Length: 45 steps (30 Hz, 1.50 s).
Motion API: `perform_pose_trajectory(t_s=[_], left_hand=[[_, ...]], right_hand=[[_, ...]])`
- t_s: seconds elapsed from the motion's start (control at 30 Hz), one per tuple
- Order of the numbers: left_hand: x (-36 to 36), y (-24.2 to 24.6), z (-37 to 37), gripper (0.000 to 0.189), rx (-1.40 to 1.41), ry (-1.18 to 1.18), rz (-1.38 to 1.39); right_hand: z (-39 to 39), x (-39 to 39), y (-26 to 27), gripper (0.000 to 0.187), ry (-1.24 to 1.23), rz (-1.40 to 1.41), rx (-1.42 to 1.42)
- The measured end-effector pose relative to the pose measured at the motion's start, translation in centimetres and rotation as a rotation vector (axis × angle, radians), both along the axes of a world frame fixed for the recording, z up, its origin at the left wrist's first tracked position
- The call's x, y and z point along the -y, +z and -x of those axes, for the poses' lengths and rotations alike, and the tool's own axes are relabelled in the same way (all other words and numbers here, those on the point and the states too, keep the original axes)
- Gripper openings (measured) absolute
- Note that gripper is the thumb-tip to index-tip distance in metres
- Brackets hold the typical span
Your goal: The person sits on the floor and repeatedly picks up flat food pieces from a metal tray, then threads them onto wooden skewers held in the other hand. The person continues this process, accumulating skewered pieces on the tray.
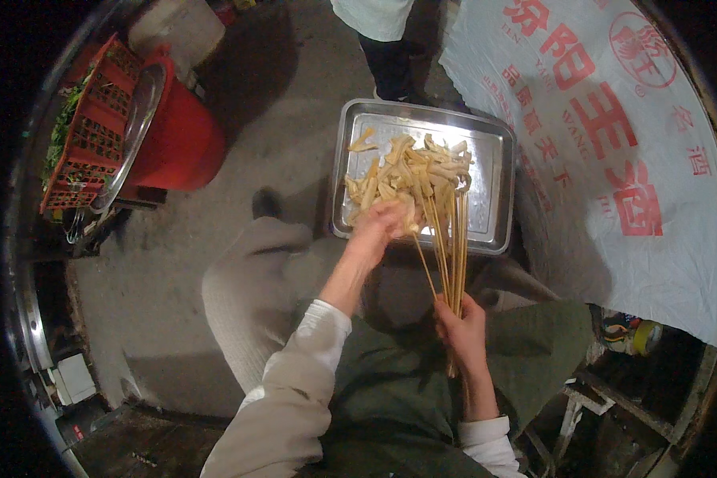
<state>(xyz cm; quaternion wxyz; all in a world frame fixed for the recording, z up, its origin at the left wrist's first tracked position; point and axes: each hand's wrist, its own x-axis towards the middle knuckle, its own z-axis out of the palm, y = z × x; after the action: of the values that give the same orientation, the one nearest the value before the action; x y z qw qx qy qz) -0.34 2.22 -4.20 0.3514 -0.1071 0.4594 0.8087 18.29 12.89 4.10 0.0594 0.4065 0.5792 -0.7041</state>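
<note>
A bundle of thin wooden skewers (457,263) is gripped near its lower ends by my right hand (463,322). Pale yellowish strips of food are threaded on the skewers' far ends, over the tray. My left hand (388,221) holds a pale food piece at the tip of one skewer (425,263), which slants apart from the others. Beneath lies a rectangular stainless steel tray (508,179) with a heap of loose food strips (394,167) in it. The exact kind of food cannot be told.
At the left stand a red plastic bucket (185,131), a metal basin (146,113) and a red basket (98,125) with greens. A printed plastic sheet (573,251) covers the right side. Another person's legs (388,66) are beyond the tray. A metal frame (573,406) stands lower right.
</note>
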Motion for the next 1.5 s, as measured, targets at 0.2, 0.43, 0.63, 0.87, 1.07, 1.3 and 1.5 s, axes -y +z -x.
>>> perform_pose_trajectory(t_s=[0.2, 0.43, 0.63, 0.87, 1.07, 1.3, 1.5], left_hand=[[0.6, 0.5, 0.8, 0.016, -0.049, 0.021, 0.047], [0.0, 0.7, -0.3, 0.010, -0.032, 0.085, 0.025], [0.0, -0.1, -0.8, 0.008, -0.101, 0.003, 0.086], [-0.6, 0.5, -2.6, 0.013, -0.002, 0.020, 0.027], [-1.6, 1.1, -4.4, 0.023, 0.171, -0.004, -0.267], [-2.1, -0.4, -5.8, 0.025, 0.273, 0.004, -0.313], [-2.4, -0.6, -6.3, 0.023, 0.337, -0.048, -0.277]], right_hand=[[-0.1, 0.2, 0.0, 0.011, -0.006, 0.004, -0.030], [0.1, 0.6, 0.1, 0.010, -0.007, 0.015, -0.002], [0.5, 0.6, 0.3, 0.010, -0.019, 0.045, 0.002], [0.8, 0.5, 0.2, 0.012, -0.064, 0.079, 0.016], [0.9, 0.4, 0.2, 0.013, -0.147, 0.134, -0.006], [0.8, 0.2, -0.6, 0.014, -0.117, 0.085, -0.030], [1.1, 0.1, -0.7, 0.016, -0.125, 0.050, -0.036]])
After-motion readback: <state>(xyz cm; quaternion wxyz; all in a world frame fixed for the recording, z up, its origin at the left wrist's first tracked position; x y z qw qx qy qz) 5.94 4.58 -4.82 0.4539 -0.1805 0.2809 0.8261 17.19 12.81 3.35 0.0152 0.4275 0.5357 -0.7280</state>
